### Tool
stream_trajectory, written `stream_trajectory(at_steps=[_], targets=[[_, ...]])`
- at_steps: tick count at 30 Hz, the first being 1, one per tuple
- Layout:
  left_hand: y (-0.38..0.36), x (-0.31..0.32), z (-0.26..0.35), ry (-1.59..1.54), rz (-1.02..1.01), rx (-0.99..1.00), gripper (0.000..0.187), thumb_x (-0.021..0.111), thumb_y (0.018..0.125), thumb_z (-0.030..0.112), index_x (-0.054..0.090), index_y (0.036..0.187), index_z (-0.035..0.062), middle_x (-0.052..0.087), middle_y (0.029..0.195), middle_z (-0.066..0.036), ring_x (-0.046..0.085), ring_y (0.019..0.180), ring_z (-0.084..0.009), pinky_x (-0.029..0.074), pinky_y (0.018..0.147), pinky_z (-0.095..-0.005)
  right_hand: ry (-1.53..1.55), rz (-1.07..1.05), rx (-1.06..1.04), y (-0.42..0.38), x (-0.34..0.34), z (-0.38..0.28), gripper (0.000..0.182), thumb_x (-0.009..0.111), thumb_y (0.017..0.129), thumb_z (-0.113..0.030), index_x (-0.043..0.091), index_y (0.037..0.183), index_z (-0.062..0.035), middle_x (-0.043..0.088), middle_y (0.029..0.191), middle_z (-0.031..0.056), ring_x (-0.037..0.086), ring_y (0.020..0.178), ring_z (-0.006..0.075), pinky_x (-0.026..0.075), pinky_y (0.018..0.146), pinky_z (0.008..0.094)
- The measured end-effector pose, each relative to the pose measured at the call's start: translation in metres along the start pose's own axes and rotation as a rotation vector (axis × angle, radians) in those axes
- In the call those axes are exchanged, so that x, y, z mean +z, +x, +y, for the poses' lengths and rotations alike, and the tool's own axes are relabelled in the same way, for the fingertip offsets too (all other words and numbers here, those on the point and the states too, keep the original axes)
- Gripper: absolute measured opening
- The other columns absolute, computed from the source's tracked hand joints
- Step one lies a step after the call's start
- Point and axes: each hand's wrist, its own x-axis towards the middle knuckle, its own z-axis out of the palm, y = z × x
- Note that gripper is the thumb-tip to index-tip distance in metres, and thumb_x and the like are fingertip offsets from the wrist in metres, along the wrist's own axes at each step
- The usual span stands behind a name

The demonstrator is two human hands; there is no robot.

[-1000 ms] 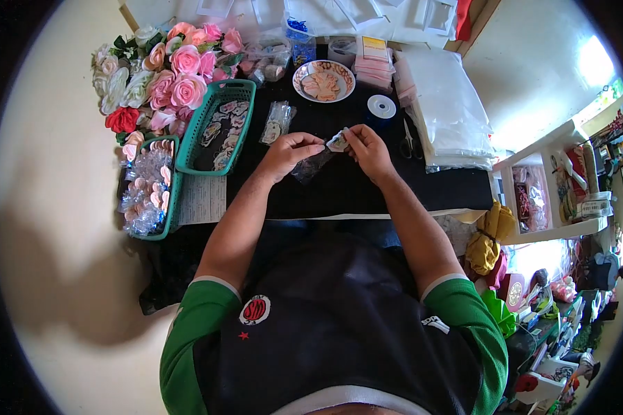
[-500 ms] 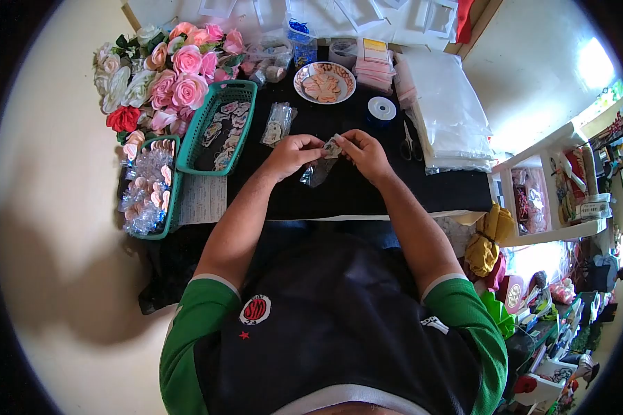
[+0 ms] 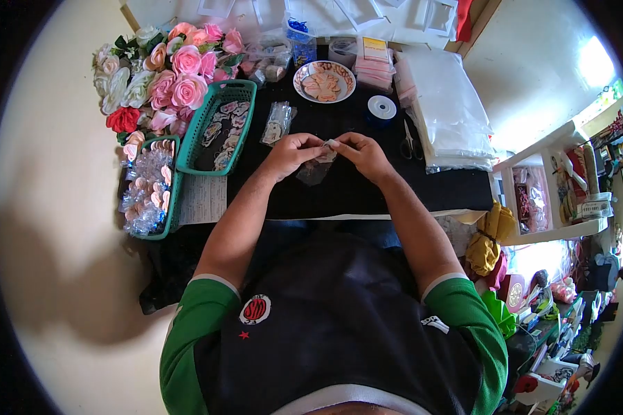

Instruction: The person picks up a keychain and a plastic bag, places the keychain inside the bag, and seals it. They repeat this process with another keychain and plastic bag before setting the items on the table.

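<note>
Over the black-covered table, both hands meet at a small clear plastic bag [image 3: 314, 173] that hangs below the fingers. My left hand [image 3: 292, 156] pinches it between thumb and fingers. My right hand [image 3: 364, 156] is closed at its top edge, around a small pale piece [image 3: 329, 146] whose details are hidden by the fingertips. Just left of the hands lies a packet of flat printed cutouts [image 3: 279, 123] in clear wrap. Beyond them stands a patterned bowl [image 3: 299, 93] with peach-coloured cutouts in it.
Two green baskets, one of loose cutouts [image 3: 250, 111] and one of wrapped pieces [image 3: 176, 207], stand left beside artificial roses [image 3: 187, 76]. A ribbon spool [image 3: 381, 108], scissors [image 3: 410, 144] and a stack of clear plastic bags [image 3: 444, 104] lie to the right.
The fingertips have shifted slightly on the pale piece and the bag. The bag now hangs flatter and a little lower between the hands. Everything else stays where it was.
</note>
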Motion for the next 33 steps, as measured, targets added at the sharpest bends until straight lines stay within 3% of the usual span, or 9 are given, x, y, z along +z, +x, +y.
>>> stream_trajectory(at_steps=[4,6,15,24,28,33], targets=[[0.000,0.001,-0.001,-0.054,0.014,-0.030,0.026,0.068,0.090,0.023,0.065,0.109,0.0052,0.067,0.101,-0.005,0.063,0.094,-0.0118,0.049,0.086,-0.0272,0.205,-0.032,0.049,0.005,-0.006,0.012,0.025,0.067,0.093,-0.032,0.067,0.102,-0.0088,0.064,0.090,0.0045,0.057,0.082,0.0129,0.046,0.073,0.0272],[0.001,0.001,-0.002,-0.055,0.014,-0.029,0.026,0.068,0.090,0.022,0.065,0.109,0.0056,0.067,0.100,-0.005,0.063,0.094,-0.0116,0.049,0.086,-0.0271,0.361,-0.047,-0.030,0.005,-0.005,0.014,0.016,0.067,0.092,-0.025,0.066,0.100,-0.0101,0.063,0.088,-0.0008,0.053,0.077,0.0076,0.040,0.068,0.0235],[0.002,0.001,-0.006,-0.021,0.006,0.009,0.028,0.072,0.088,0.028,0.066,0.105,0.0066,0.066,0.095,-0.003,0.062,0.090,-0.0103,0.049,0.080,-0.0258,0.487,-0.055,-0.049,0.006,-0.009,0.014,0.016,0.066,0.092,-0.019,0.062,0.104,-0.0082,0.063,0.095,0.0005,0.054,0.083,0.0084,0.041,0.074,0.0237],[0.001,-0.001,-0.004,-0.078,-0.008,-0.011,0.023,0.069,0.089,0.022,0.065,0.105,0.0065,0.065,0.095,-0.003,0.061,0.090,-0.0102,0.048,0.082,-0.0251,0.160,-0.045,-0.012,0.002,-0.006,0.000,0.036,0.059,0.097,-0.028,0.059,0.126,-0.0054,0.062,0.097,0.0032,0.053,0.085,0.0107,0.044,0.077,0.0255],[0.001,-0.001,-0.004,-0.074,-0.007,-0.008,0.022,0.069,0.090,0.021,0.064,0.106,0.0062,0.065,0.096,-0.003,0.061,0.090,-0.0099,0.048,0.082,-0.0247,0.076,-0.116,0.033,0.004,-0.008,0.001,0.032,0.059,0.097,-0.027,0.062,0.120,-0.0057,0.062,0.096,0.0032,0.054,0.085,0.0107,0.044,0.076,0.0255],[-0.001,0.000,0.000,-0.090,-0.007,-0.010,0.023,0.069,0.090,0.022,0.065,0.106,0.0061,0.066,0.095,-0.003,0.062,0.089,-0.0097,0.050,0.077,-0.0240,0.275,-0.087,-0.010,0.007,-0.010,0.010,0.021,0.063,0.095,-0.021,0.062,0.109,-0.0052,0.061,0.095,0.0007,0.053,0.083,0.0088,0.042,0.073,0.0243]])
